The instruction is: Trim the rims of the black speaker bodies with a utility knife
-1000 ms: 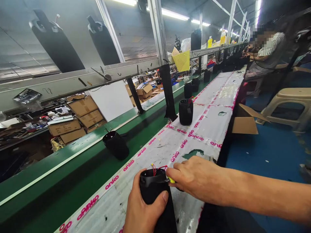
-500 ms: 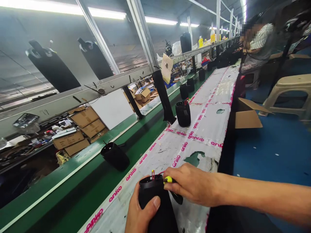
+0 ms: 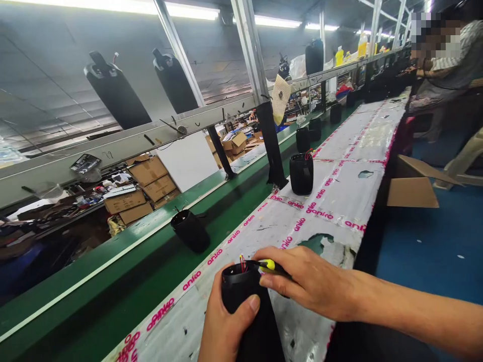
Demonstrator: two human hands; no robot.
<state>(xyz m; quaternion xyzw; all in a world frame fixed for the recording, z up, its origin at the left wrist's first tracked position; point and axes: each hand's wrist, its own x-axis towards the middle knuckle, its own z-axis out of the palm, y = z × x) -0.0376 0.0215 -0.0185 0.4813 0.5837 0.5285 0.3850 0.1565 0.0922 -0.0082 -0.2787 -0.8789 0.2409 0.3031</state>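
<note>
My left hand [image 3: 234, 311] is wrapped round a black cylindrical speaker housing [image 3: 256, 322], its open top tilted up toward me. Thin red wires with a small pale connector [image 3: 242, 261] stick up out of the rim. In my right hand [image 3: 302, 279] is a pair of pliers [image 3: 268, 264] with black and yellow handles. Their dark tip reaches over the near right edge of the opening, by the wires; whether the jaws grip anything is too small to tell.
Another speaker housing [image 3: 301, 174] with red wires stands farther along the white taped bench top [image 3: 241, 251]. One more housing [image 3: 189, 231] leans on the green conveyor [image 3: 143, 256] to the left. A post [image 3: 271, 146] rises beside the bench; a person [image 3: 449, 70] sits far right.
My right hand has turned the pliers so their tip points left over the housing's rim; before, it was lower beside the housing. The view has swung a little left.
</note>
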